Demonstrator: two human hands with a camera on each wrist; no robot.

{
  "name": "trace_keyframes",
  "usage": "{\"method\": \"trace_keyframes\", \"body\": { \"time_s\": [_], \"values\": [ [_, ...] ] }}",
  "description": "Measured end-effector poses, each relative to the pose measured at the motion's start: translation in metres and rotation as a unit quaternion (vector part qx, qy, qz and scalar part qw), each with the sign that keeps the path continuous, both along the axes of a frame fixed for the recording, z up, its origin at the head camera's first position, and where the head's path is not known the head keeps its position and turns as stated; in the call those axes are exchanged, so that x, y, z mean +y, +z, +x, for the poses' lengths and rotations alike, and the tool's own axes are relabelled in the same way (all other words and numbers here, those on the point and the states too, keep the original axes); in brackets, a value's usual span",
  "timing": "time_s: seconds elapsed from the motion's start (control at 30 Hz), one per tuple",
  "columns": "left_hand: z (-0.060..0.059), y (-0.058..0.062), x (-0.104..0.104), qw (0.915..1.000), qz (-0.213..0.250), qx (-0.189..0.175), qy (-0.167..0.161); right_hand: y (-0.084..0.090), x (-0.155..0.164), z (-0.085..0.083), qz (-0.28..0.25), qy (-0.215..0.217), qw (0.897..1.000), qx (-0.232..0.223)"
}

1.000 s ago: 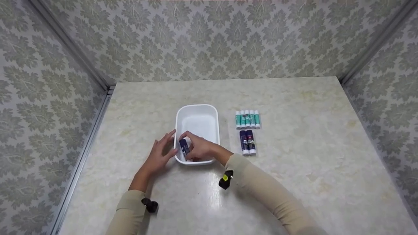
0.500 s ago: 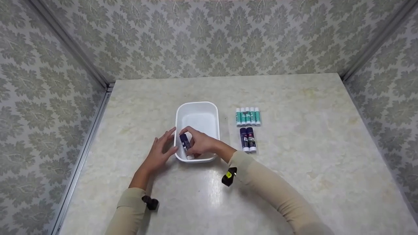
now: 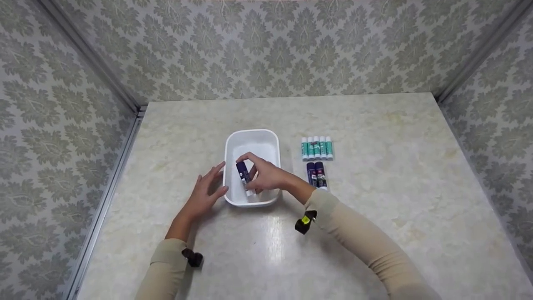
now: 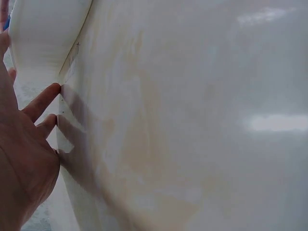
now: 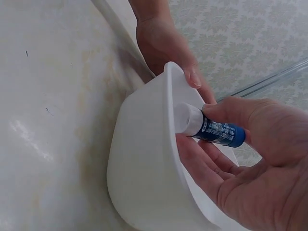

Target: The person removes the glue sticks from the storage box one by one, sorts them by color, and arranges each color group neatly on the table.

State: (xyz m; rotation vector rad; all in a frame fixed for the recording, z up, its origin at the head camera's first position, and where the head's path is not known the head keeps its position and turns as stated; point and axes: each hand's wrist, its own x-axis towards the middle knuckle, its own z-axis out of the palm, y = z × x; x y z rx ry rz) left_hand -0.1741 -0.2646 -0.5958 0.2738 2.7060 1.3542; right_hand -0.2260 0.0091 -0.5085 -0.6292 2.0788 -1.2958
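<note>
Marble table (image 3: pixel 374 200), right hand (image 3: pixel 266 177) grip pinching blue glue stick (image 3: pixel 244 177) over white tub (image 3: pixel 270 143), left hand (image 3: pixel 204 196) relaxed at rim

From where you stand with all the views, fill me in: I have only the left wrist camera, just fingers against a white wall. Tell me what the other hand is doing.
Observer: The right hand pinches a blue glue stick over the white tub.
Operator: Give me its tilt.
Observer: White end down, into the tub, leaning toward the near rim.
Operator: Report what lies beside the tub.
Observer: To its right, five green glue sticks in a row, and two blue ones nearer the person.
Operator: Say where my left hand is.
Observer: The left hand rests open against the tub's left wall.
</note>
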Motion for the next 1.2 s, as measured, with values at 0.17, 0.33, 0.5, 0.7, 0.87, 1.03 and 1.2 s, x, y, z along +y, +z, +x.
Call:
{"method": "trace_keyframes", "body": {
  "time_s": [0.17,0.33,0.5,0.7,0.87,1.03,1.2],
  "values": [
    [-0.001,-0.001,0.001,1.0,-0.002,-0.006,-0.001,0.006,0.013,-0.003,-0.009,-0.01,1.0,-0.004],
    [-0.001,-0.002,0.001,0.9999,-0.003,-0.011,-0.003,0.01,0.025,-0.005,-0.01,-0.018,1.0,-0.009],
    [-0.001,0.001,0.001,0.9999,-0.001,-0.013,0.002,0.013,0.035,-0.01,-0.027,-0.03,0.999,-0.006],
    [0.0,0.002,0.0,0.9999,-0.001,-0.014,0.002,0.013,0.052,-0.014,-0.037,-0.054,0.998,-0.01],
    [0.001,0.001,0.001,0.9999,0.001,-0.013,0.005,0.016,0.068,-0.016,-0.032,-0.068,0.997,-0.002],
    [0.0,0.0,0.001,0.9999,0.003,-0.011,0.005,0.017,0.086,-0.017,-0.03,-0.071,0.997,0.008],
    [-0.001,0.0,0.0,1.0,0.0,-0.005,-0.004,0.016,0.104,-0.017,-0.022,-0.072,0.997,0.014]
  ]
}}
